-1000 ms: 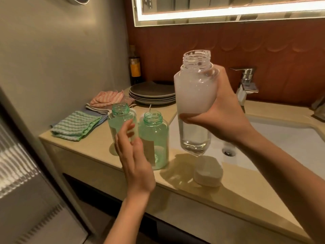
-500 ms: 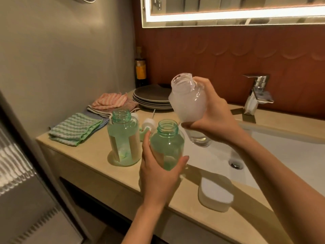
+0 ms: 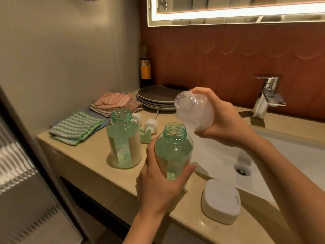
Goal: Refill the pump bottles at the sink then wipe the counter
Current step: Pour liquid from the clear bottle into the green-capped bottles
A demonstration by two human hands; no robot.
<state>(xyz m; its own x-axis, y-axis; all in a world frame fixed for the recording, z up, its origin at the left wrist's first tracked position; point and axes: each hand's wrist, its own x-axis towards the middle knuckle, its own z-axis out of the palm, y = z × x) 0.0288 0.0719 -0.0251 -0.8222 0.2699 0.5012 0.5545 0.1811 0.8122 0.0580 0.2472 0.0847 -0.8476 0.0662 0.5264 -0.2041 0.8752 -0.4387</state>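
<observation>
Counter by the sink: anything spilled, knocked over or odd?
No spill shows. White pump heads lie loose on the counter behind the uncapped standing green bottle, fitting a refill. The right hand tilts the clear bottle toward the held green bottle in the left hand.

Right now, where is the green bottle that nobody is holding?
In the head view, the free green bottle stands upright on the counter, left of the held green bottle in the left hand, with the green striped cloth further left.

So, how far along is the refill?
Done: pump heads off, lying on the counter. In hand: left hand holds one green bottle, right hand tips the clear bottle toward it. Left: filling it and the second green bottle, recapping, wiping with the cloth.
</observation>
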